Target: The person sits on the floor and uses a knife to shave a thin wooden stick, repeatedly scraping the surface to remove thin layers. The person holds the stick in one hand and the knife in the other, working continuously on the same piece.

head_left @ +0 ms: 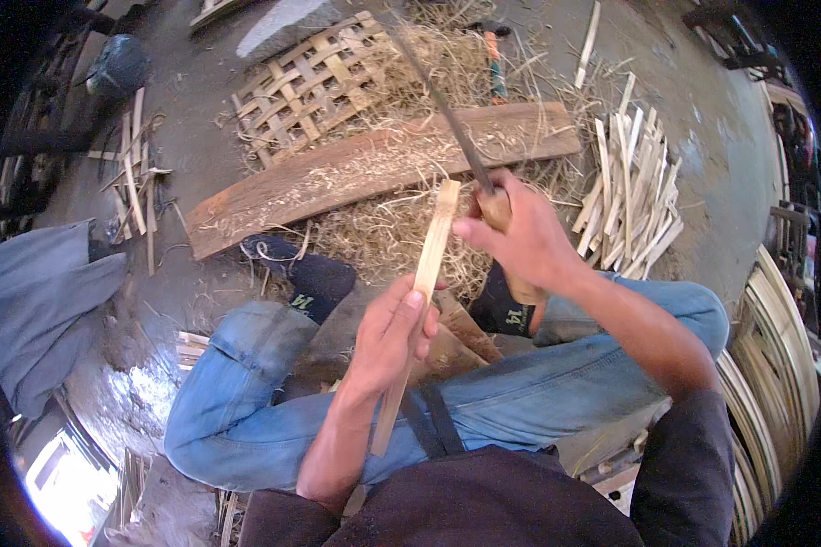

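My left hand (395, 330) is closed around a flat, pale bamboo strip (438, 232). The strip slants upward and slightly right, its lower end reaching down over my jeans. In my right hand (531, 228) is a long knife (449, 117), gripped by its wooden handle (495, 210). Its narrow dark blade points up and to the left, past the strip's upper end. My right thumb is close to the strip; whether it touches I cannot tell. Beyond both hands lies a long reddish-brown wooden board (283, 196) sprinkled with shavings.
Curly shavings (365, 246) surround the board. Behind it rests a woven bamboo lattice (312, 84), near an orange-and-green handled tool (495, 68). A heap of cut strips (628, 187) lies right; long bent strips (766, 392) stand at far right. Grey cloth (41, 305) hangs left.
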Demonstrator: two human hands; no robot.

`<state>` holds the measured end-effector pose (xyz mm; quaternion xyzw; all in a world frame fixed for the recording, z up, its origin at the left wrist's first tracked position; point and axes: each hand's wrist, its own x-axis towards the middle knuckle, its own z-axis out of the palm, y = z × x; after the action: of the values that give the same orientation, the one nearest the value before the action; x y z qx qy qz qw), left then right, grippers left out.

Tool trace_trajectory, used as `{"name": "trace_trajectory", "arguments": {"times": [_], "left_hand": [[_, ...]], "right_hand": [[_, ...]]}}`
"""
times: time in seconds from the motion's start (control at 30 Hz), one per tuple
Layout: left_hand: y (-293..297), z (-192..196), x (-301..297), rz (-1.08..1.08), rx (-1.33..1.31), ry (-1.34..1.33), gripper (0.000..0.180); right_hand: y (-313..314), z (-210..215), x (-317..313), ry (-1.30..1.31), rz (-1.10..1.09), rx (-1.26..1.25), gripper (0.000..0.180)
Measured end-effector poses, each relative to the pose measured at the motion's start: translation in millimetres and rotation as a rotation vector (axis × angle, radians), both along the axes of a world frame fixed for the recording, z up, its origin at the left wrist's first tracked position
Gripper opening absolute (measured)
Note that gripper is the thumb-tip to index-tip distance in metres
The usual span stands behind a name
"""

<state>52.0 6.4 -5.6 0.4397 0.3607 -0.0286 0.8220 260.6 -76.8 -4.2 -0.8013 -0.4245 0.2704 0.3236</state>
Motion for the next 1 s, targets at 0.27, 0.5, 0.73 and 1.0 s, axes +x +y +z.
{"name": "trace_trajectory", "arguments": {"times": [0.27, 0.5, 0.73, 1.0], "left_hand": [[15.4, 6.2, -14.7, 0.133, -0.079, 0.005, 0.037], [12.2, -1.3, -18.1, 0.252, -0.179, -0.068, 0.049], [5.5, 5.4, -10.3, 0.183, -0.086, 0.024, 0.049], [-4.1, -3.1, -10.4, 0.067, 0.195, 0.090, 0.038]], "right_hand": [[-18.7, -1.8, 13.5, -0.490, 0.288, -0.260, 0.020], [-6.2, -3.7, 18.8, -0.532, 0.253, -0.181, 0.021], [-15.0, 10.8, -19.2, -0.386, 0.431, -0.196, 0.013], [-16.4, 10.5, -18.7, -0.276, 0.386, -0.306, 0.010]]}}
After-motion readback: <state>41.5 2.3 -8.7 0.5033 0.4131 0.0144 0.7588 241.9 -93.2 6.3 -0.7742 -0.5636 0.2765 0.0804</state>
